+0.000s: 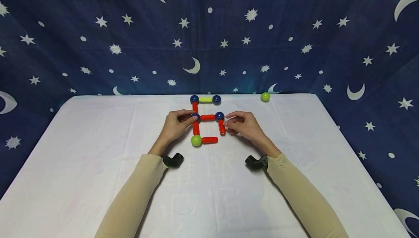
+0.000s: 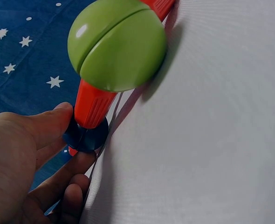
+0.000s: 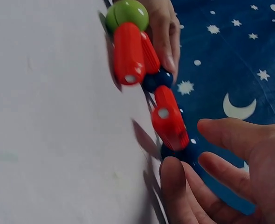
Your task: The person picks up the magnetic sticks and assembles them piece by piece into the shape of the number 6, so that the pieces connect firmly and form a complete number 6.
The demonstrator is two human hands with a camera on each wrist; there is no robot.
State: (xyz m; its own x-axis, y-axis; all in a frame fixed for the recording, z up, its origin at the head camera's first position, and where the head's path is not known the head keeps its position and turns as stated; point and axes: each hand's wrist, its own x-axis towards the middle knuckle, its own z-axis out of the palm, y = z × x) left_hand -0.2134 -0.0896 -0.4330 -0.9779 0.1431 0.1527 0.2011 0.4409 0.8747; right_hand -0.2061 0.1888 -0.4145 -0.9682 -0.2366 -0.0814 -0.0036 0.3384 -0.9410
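Red rods, one yellow-green rod (image 1: 206,100) and several balls are joined into an angular figure on the white table. My left hand (image 1: 176,124) pinches the middle-left blue ball (image 2: 86,135) between thumb and fingers. Below that ball, a red rod (image 2: 93,102) leads to a large green ball (image 2: 119,46). My right hand (image 1: 246,126) is beside the right blue ball (image 1: 219,116), fingers spread and slightly bent around it without gripping. From this ball a red rod (image 1: 222,127) points toward the front, its near end free. Another red rod (image 1: 210,140) extends rightward from the green ball.
A loose green ball (image 1: 265,96) lies at the table's back edge, right of the figure. Two blue balls, left (image 1: 194,99) and right (image 1: 216,100), end the rear rod. Behind the white table (image 1: 82,165) hangs a dark blue curtain (image 1: 229,23) with moons and stars.
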